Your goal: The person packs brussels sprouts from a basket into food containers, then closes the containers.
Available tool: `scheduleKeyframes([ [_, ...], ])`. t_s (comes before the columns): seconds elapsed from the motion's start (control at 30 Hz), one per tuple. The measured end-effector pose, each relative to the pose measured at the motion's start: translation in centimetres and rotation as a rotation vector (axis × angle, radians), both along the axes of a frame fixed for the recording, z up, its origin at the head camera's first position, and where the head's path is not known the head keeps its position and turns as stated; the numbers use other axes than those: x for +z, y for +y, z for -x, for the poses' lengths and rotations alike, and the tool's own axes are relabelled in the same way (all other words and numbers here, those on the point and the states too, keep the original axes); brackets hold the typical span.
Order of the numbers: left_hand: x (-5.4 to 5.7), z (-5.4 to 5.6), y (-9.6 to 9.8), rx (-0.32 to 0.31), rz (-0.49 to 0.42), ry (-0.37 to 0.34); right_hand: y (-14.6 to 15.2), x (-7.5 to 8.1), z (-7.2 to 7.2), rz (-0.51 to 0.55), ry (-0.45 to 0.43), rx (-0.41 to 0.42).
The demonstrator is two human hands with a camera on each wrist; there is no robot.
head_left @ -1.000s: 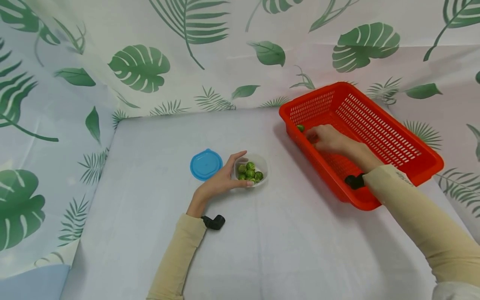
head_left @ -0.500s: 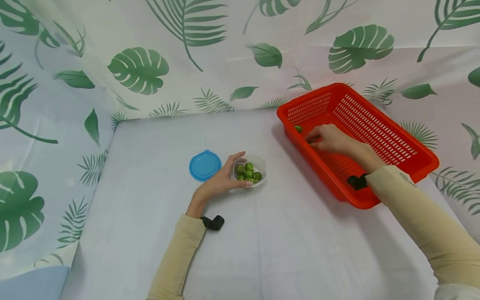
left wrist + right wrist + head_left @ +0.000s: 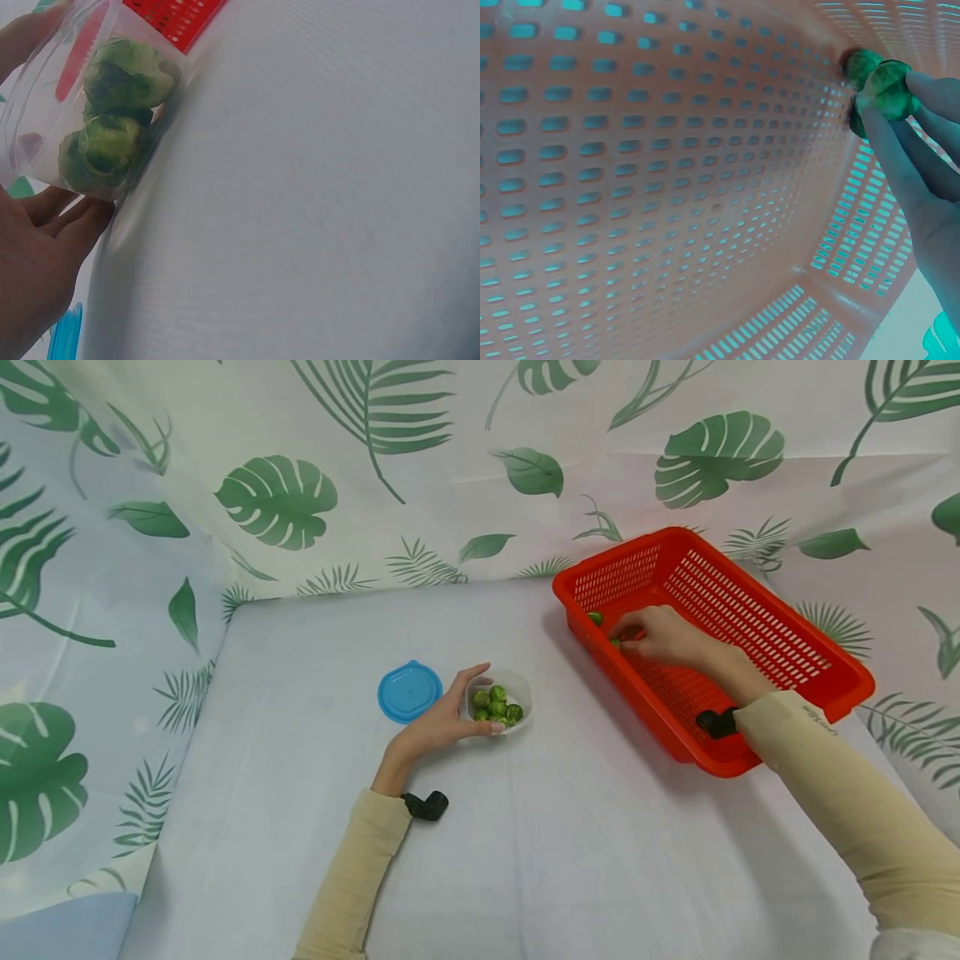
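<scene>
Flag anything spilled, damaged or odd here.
Nothing looks spilled or damaged: sprouts show only in the tub, red basket and right hand; the lid lies flat. One oddity: the right wrist view is teal-tinted, leaving the basket brownish.

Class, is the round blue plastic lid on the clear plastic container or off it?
Off: the lid lies on the white surface, apart from the container.

The person's left arm in its long beige fabric sleeve stretches forward, and I see the bare left hand gripping, fingers on the far side, thumb nearer the body. The right arm, likewise beige-sleeved, slants inward; its bare right hand pinches between thumb and fingertips, knuckles up.
</scene>
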State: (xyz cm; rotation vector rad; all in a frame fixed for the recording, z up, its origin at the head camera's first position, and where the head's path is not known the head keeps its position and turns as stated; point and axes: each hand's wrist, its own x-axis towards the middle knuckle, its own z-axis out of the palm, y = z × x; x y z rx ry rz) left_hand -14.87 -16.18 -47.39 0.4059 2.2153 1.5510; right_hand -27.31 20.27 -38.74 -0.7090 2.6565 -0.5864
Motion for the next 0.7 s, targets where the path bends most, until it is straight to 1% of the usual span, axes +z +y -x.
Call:
scheduleKeyframes([
  [0.23,0.0,0.0,0.0,0.0,-0.002,0.002,-0.2,0.6,-0.2,0.013,0.023,-0.02],
  [0.53,-0.1,0.0,0.0,-0.002,-0.004,0.005,-0.2,2.1,-0.6,0.057,0.017,-0.107],
  [0.7,0.0,0.1,0.0,-0.005,-0.002,0.001,-0.2,2.9,-0.9,0.083,0.042,-0.109],
])
